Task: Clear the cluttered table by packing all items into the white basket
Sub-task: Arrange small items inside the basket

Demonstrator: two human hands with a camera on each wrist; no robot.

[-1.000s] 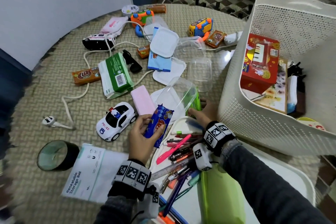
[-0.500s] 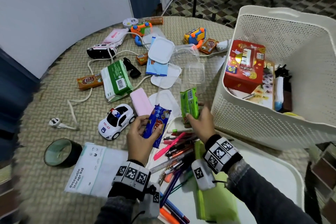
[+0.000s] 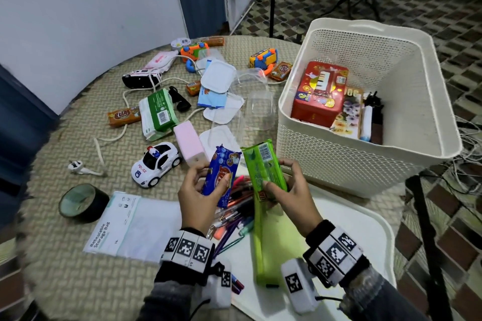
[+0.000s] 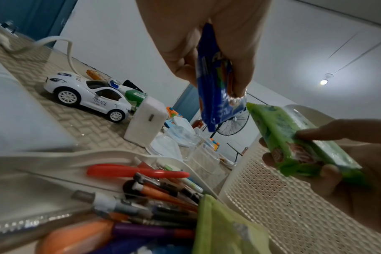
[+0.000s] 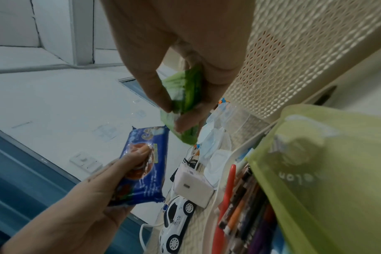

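Right hand (image 3: 292, 190) gripping green packet (image 3: 263, 167), left hand (image 3: 198, 190) gripping blue packet (image 3: 221, 174), both up above counter (image 3: 78, 281), white basket (image 3: 339, 159) just right, nearer right hand.

Your head view is evenly lit, soft shadows, with smeared, curved left and bottom edges. In your left wrist view the ceiling lamp (image 4: 323, 82) flares at right; near pens (image 4: 141, 202) are blurred. Your right wrist view is dimmer and soft.

blue packet (image 3: 221, 177), green packet (image 3: 263, 169), white basket (image 3: 339, 164)
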